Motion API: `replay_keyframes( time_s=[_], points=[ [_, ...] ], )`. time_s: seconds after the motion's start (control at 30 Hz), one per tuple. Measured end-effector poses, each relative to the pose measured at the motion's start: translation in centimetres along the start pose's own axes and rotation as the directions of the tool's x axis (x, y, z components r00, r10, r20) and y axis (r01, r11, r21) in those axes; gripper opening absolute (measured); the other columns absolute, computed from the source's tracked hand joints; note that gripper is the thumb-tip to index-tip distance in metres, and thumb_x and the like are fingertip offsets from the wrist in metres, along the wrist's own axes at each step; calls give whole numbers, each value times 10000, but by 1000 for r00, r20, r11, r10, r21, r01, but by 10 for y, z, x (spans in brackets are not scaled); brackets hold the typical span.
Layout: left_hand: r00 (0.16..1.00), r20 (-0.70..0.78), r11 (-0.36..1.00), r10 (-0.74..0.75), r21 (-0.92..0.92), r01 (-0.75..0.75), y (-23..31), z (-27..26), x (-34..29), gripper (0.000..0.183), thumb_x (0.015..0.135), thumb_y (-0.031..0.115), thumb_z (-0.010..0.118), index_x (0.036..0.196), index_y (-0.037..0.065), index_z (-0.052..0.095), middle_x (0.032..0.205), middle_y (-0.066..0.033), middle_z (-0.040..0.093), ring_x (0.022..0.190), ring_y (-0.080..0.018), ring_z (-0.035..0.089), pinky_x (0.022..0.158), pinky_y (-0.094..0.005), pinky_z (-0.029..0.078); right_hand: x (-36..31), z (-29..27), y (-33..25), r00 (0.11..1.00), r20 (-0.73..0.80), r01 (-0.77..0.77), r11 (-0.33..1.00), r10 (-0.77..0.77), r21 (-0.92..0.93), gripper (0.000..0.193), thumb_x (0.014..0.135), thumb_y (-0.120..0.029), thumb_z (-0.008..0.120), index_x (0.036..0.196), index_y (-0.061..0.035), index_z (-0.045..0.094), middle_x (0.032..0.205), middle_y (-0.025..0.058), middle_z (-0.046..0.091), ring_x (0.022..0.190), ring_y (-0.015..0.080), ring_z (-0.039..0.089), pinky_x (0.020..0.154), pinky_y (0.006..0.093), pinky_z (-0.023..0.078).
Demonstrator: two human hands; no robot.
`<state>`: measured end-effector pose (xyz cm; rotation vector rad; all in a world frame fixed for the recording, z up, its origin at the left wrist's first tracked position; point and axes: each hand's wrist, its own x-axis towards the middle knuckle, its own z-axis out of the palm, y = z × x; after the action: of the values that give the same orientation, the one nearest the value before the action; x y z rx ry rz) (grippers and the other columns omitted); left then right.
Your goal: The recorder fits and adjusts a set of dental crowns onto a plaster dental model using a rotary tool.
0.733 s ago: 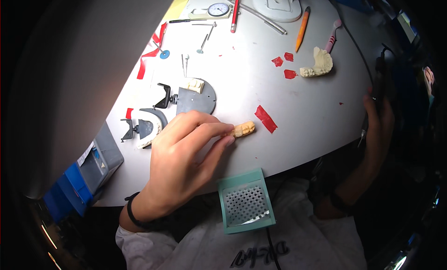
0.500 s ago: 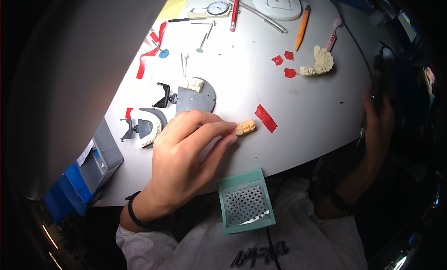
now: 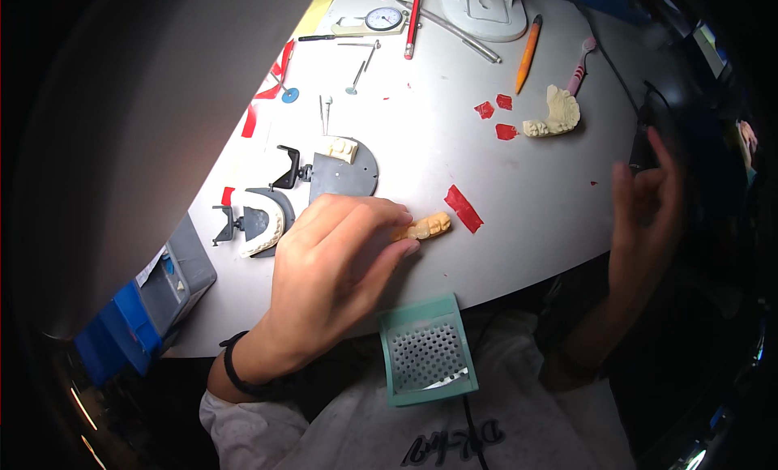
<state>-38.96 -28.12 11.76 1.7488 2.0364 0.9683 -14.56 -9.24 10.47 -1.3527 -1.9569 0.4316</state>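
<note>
My left hand [image 3: 336,255] pinches a small yellow-tan dental model section [image 3: 429,226] between thumb and fingers, just above the table. Part of that piece is covered by the fingers. A red wax strip [image 3: 463,209] lies just right of it. My right hand [image 3: 646,198] is raised at the table's right edge, index finger stretched up and thumb apart, with nothing seen in it. Left of my left hand are a grey articulator plate [image 3: 344,174] bearing a cream tooth block [image 3: 342,150], and a white dental arch [image 3: 271,239] on another grey plate.
A green-framed perforated suction box [image 3: 429,352] sits at the near edge. Farther back are a cream partial dental cast [image 3: 559,113], a pink brush [image 3: 579,73], an orange pencil [image 3: 528,57], a dial gauge [image 3: 381,20] and red wax scraps [image 3: 504,131]. A large grey lamp shade [image 3: 162,105] blocks the upper left.
My right hand has let go of the dark, metal-tipped tool by the right edge and opened its fingers. My left fingers have shifted on the model section, showing more of it.
</note>
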Motion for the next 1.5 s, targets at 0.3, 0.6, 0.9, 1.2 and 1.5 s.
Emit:
replay_keyframes(
  time_s=[0.3, 0.6, 0.9, 1.2, 1.5],
  points=[
    [999, 15, 999, 30, -16, -30, -2, 7, 4, 187, 817, 2, 844, 938, 29, 705, 975, -72, 731, 864, -268, 660, 774, -378, 518, -53, 53, -56, 766, 285, 495, 812, -576, 309, 248, 786, -53, 810, 1030, -86, 781, 1074, 36, 694, 1013, 273, 567, 904, 398, 438],
    [997, 75, 991, 8, -135, 2, -2, -1, 4, 355, 805, -50, 859, 1122, -10, 703, 1048, -107, 742, 939, -224, 705, 840, -323, 544, -52, 57, -52, 765, 247, 500, 790, -595, 355, 190, 832, -163, 787, 1014, -120, 749, 1038, -13, 699, 1003, 232, 589, 869, 384, 418],
    [996, 90, 896, -3, -441, 42, -2, -2, 0, 377, 834, -23, 869, 1152, -40, 668, 1084, -116, 715, 960, -181, 699, 874, -306, 548, -44, 47, -44, 798, 269, 299, 741, -540, 602, 255, 939, -329, 770, 1041, -96, 762, 949, 5, 730, 907, 238, 605, 835, 361, 440],
    [991, 135, 851, 11, -522, 62, -3, -5, 0, 370, 835, -14, 872, 1138, -46, 663, 1090, -117, 686, 961, -189, 668, 879, -318, 530, -45, 49, -42, 794, 212, 326, 694, -570, 642, 270, 941, -348, 770, 1003, -85, 770, 942, -6, 753, 870, 219, 607, 807, 350, 438],
    [992, 92, 931, 86, -361, -48, 3, -7, 3, 521, 764, 9, 924, 1223, -63, 687, 1116, -146, 722, 977, -212, 681, 880, -339, 538, -44, 50, -39, 811, 197, 303, 684, -551, 664, 273, 929, -338, 782, 1010, -77, 783, 954, -1, 763, 851, 222, 593, 798, 348, 447]
  ],
)
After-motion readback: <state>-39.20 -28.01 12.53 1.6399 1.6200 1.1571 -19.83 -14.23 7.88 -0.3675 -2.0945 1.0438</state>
